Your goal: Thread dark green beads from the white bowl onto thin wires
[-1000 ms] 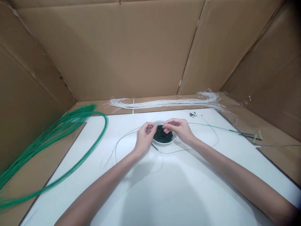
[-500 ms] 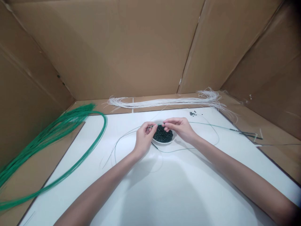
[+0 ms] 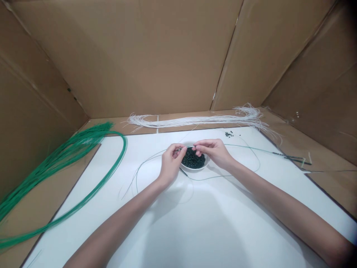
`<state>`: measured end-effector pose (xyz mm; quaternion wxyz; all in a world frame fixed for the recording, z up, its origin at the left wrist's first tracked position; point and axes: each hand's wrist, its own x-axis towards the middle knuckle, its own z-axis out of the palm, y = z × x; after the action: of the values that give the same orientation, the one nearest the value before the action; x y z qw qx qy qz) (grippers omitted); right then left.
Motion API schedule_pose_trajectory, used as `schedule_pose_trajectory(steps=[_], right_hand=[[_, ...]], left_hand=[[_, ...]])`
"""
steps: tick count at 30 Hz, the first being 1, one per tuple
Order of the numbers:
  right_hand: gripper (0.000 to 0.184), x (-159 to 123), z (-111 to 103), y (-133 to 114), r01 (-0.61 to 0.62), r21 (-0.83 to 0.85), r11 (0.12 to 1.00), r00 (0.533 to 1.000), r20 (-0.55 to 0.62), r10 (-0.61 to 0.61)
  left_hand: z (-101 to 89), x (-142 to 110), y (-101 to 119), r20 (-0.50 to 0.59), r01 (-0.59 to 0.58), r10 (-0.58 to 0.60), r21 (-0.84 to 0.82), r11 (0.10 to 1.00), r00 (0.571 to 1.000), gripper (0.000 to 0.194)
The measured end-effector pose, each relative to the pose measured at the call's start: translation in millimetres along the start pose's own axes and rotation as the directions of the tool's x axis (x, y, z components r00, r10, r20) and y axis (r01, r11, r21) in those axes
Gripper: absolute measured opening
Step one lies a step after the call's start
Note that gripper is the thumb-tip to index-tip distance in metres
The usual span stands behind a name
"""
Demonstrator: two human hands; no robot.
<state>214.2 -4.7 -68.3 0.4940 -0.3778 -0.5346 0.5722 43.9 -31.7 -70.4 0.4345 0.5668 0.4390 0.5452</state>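
Over a white bowl [image 3: 196,169] of dark green beads [image 3: 193,159], both hands work close together. My left hand [image 3: 170,163] is closed in a pinch on a thin green cord [image 3: 156,154], with a few dark beads showing between its fingers. My right hand [image 3: 213,152] pinches a tiny dark piece that looks like a bead, just right of the left fingertips. Below the left hand a short beaded length [image 3: 183,172] hangs beside the bowl, and its cord loops right across the table.
Bundled green cords [image 3: 111,173] curve along the left side. White cords [image 3: 195,121] lie along the back. Several loose beads [image 3: 229,134] sit behind the bowl to the right. Beaded strands [image 3: 292,158] rest at the right edge of the white tabletop [image 3: 195,230]. Cardboard walls [image 3: 145,56] surround it.
Both hands stay almost in place over the bowl. The pale bit of cord seen between the fingertips earlier is now harder to make out.
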Motion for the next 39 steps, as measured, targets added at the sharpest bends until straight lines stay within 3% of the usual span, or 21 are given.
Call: schedule_pose_trajectory(steps=[39], right_hand=[[0.021, -1.6, 2.1, -2.4, 0.03, -0.087, 0.996, 0.999, -0.028, -0.033]], left_hand=[[-1.6, -3.2, 3.5, -0.003, -0.071, 0.072, 0.165, 0.984, 0.997, 0.019]])
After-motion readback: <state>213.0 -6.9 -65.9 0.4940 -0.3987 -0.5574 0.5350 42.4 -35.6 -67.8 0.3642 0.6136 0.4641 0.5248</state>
